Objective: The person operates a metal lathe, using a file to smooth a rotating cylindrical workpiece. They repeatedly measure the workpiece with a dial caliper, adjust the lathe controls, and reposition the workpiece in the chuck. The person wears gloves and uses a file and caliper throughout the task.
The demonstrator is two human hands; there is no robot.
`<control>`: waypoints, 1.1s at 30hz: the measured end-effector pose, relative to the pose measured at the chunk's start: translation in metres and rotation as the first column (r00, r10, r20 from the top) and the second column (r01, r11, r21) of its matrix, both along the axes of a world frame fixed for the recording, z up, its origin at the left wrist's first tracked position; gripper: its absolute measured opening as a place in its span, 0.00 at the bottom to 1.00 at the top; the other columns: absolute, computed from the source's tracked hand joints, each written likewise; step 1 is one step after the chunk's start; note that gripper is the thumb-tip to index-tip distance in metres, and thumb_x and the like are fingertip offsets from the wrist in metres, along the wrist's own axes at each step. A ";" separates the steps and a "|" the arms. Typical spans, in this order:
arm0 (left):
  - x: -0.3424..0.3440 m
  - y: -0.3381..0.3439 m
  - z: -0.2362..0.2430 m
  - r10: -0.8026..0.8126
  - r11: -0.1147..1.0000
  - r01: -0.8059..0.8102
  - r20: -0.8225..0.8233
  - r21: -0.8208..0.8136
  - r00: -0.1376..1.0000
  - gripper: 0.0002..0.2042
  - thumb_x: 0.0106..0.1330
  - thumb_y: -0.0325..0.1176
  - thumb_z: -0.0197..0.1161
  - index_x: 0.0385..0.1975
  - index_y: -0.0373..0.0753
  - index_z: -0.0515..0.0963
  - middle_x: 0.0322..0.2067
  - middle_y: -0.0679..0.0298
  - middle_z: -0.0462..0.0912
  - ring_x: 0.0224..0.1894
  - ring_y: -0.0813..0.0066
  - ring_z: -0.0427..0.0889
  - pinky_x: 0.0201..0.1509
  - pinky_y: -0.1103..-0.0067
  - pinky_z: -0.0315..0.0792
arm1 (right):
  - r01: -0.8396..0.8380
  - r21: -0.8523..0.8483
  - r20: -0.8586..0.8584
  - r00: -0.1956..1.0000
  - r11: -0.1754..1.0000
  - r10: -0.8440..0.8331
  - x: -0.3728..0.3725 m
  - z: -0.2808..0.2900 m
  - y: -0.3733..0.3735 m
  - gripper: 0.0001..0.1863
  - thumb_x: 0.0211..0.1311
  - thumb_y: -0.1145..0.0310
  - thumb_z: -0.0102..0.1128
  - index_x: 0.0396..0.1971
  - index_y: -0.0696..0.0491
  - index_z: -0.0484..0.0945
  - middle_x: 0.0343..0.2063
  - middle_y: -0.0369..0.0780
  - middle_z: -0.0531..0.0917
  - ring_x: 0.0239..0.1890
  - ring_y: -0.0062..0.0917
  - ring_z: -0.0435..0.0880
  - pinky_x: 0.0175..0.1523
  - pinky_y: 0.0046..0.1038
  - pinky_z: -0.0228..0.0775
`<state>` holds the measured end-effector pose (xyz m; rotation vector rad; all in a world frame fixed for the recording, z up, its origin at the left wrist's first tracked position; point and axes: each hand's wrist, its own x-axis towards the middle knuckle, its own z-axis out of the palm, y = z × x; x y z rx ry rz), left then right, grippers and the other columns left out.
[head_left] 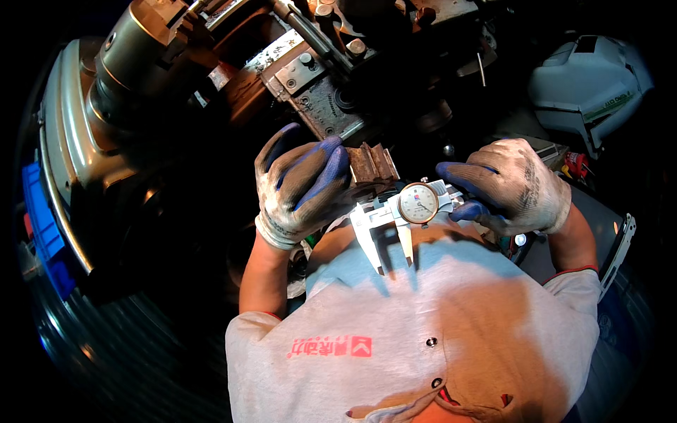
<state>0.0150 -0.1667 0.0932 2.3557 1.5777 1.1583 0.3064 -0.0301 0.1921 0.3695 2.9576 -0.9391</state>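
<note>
My right hand (518, 187), in a stained white glove with blue fingertips, grips a dial caliper (381, 215) by its beam near the round dial, thumb below and fingers above. The caliper's long jaws point down in front of my shirt, parted, with nothing between them. My left hand (300, 183), gloved alike, is raised left of the caliper. Its fingers are bent and apart, and I see nothing in them. Just beyond its fingertips is a brown ridged metal block (374, 163); whether they touch it I cannot tell.
Ahead stands a machine with a metal slide block (310, 84) and bolts. At the upper left is a large metal cylinder (134, 46) on a rounded housing (67, 134). A blue bin (44, 218) lies at the far left, a pale plastic casing (592, 84) at the upper right.
</note>
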 end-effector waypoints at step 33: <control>0.006 -0.003 -0.005 0.008 1.000 -0.009 0.028 0.028 1.000 0.31 0.40 0.46 0.81 0.48 0.54 0.79 0.52 0.60 0.79 0.51 0.60 0.82 0.64 0.48 0.67 | -0.026 0.027 -0.047 0.999 0.999 0.027 0.008 -0.001 0.003 0.24 0.63 0.53 0.66 0.46 0.61 0.79 0.22 0.40 0.83 0.24 0.25 0.85 0.29 0.28 0.78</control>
